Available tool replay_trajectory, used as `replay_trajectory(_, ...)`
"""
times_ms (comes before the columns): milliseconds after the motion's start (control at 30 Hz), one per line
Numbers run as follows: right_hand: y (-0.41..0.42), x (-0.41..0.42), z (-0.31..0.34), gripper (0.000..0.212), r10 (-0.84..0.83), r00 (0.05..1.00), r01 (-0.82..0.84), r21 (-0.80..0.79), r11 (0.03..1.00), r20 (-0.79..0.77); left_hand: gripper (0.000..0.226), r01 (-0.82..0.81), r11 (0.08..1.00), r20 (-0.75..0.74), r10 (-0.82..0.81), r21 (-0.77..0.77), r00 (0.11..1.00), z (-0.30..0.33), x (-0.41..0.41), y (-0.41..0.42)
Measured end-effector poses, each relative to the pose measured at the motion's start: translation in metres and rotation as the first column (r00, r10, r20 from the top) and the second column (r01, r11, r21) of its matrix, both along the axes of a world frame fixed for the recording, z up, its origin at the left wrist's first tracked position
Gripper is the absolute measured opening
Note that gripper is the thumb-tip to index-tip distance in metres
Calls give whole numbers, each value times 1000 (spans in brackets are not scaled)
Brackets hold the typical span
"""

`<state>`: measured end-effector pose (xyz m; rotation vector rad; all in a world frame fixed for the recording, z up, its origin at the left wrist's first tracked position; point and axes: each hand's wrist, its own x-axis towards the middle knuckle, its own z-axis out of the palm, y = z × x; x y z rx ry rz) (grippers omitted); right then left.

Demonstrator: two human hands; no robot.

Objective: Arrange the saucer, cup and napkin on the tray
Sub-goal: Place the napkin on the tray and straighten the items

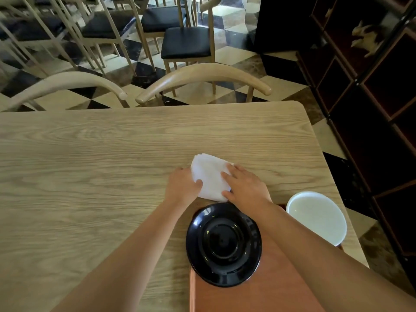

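1. Napkin [210,177] folded white, flat on table [90,165], just beyond saucer [223,244] and between both hands.
2. Left hand [183,188] cupped on napkin's left edge, thumb on top, fingers curled beside it; right hand [244,188] spread flat, fingertips pressing right side.
3. Saucer black, sitting on near-left part of tray [270,289], overhanging its left edge, directly under both wrists.
4. Cup [317,218] white, to right of right forearm; whether on tray or table, cannot tell.
5. Step in hand, probably: squaring folds, then lifting. Best pinched at both edges so layers stay stacked, raised clear of saucer rim.
6. Open tabletop wide beyond and left of hands; table's right edge close past cup, so little room there.
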<state>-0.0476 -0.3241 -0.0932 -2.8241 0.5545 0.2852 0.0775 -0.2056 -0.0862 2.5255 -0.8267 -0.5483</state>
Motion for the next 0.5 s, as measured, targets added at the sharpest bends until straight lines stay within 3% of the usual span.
replay_trajectory(133, 1, -1, -2, 54, -24, 999, 24, 26, 999, 26, 23, -276, 961, -344, 252, -21, 905, 7, 20, -8)
replay_trajectory(200, 2, -1, -3, 55, -35, 999, 34, 42, 999, 28, 23, -350, 937, -453, 302, -24, 839, 10, 21, -8)
replay_trajectory(300, 3, -3, -2, 54, -31, 999, 28, 73, 997, 42, 16, -386, 920, -512, 301, -66, 805, 14, 16, -6)
replay_trajectory(367, 4, -5, -1, 50, -82, 988, 61, 157, 986, 133, 7, -384, 915, -542, 261, -125, 799, 24, 10, -4)
replay_trajectory(500, 5, -6, 10, 39, -428, 834, 220, 500, 838, 349, 10, -415, 862, -636, 149, -291, 757, 57, -7, 1)
